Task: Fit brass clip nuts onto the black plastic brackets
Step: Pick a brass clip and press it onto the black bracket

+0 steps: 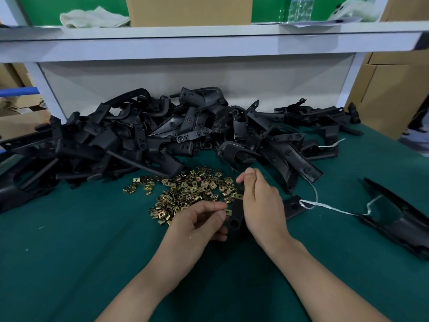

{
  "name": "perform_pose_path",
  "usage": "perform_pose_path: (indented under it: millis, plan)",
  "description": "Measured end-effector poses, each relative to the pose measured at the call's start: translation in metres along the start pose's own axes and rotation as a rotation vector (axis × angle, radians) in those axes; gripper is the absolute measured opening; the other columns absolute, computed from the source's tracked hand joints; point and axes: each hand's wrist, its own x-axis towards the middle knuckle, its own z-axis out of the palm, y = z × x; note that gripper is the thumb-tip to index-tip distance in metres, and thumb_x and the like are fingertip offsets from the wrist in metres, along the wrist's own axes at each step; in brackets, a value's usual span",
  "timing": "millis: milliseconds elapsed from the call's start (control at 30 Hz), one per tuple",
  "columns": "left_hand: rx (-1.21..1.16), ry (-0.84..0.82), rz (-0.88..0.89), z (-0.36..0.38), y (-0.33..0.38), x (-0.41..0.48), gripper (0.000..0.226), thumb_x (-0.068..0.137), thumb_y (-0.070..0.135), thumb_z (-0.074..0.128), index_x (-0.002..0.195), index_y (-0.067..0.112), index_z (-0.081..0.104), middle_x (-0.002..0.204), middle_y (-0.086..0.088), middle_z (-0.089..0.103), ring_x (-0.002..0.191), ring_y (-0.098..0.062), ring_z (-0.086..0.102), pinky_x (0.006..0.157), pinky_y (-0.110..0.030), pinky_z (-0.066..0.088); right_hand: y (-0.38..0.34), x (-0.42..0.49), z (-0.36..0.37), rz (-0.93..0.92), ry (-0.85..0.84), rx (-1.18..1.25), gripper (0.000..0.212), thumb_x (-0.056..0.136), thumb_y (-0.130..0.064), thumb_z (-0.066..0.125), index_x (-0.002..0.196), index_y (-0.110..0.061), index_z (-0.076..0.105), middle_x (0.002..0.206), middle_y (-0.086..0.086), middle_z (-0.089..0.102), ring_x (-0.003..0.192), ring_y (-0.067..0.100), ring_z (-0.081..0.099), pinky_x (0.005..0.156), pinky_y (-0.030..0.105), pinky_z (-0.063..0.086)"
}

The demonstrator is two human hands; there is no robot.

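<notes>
Both bare forearms are reaching in from the near edge over the green tabletop, meeting at a black plastic bracket that is standing between the two hands. Left hand is curling beside the bracket's left edge, its thumb and forefinger making a narrow grip that is pinching a brass clip nut right against the bracket. Right hand is wrapping the bracket from the right side, its grip closing around the upper end with the thumb lying across the top. Another brass nut is sitting on the bracket's edge just under the right thumb, though how far it is seated is hard to tell.

Just beyond the hands, a loose pile of brass clip nuts is lying spread on the tabletop, touching the front of a big heap of black brackets that is filling the back of the tabletop against a white panel. To the right, a separate long black bracket is lying apart, with a white string trailing from it toward a smaller black piece near the right wrist. Above, a white shelf is carrying a cardboard box, a crumpled cloth and a plastic bottle.
</notes>
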Motion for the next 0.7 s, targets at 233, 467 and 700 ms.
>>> perform_pose_path:
  millis: [233,467,700]
  plan:
    - [-0.005,0.006,0.003,0.0003,-0.0008,-0.0003,0.017,0.096,0.009,0.062,0.105,0.017,0.074,0.080,0.004,0.072,0.074,-0.011,0.068,0.069,-0.023,0.057,0.0014,0.0016,0.0020,0.009,-0.005,-0.016,0.047,0.098,-0.056,0.011,0.094,-0.038,0.053,0.069,-0.014,0.057,0.067,-0.001,0.051,0.066,0.034,0.034]
    - [0.020,0.015,-0.005,0.0006,0.0001,-0.0003,0.018,0.097,0.011,0.063,0.104,0.022,0.076,0.078,0.005,0.071,0.074,-0.012,0.068,0.070,-0.023,0.057,0.0015,0.0009,0.0017,-0.004,-0.003,-0.021,0.044,0.099,-0.055,0.011,0.093,-0.038,0.052,0.067,-0.014,0.055,0.066,0.000,0.051,0.065,0.034,0.034]
    - [0.014,0.011,-0.008,0.0010,0.0017,-0.0010,0.017,0.095,0.011,0.064,0.101,0.021,0.076,0.079,0.004,0.072,0.073,-0.012,0.068,0.069,-0.022,0.057,0.0006,0.0004,0.0006,-0.021,0.001,-0.016,0.044,0.098,-0.054,0.011,0.093,-0.037,0.051,0.065,-0.013,0.053,0.064,0.003,0.051,0.064,0.034,0.032]
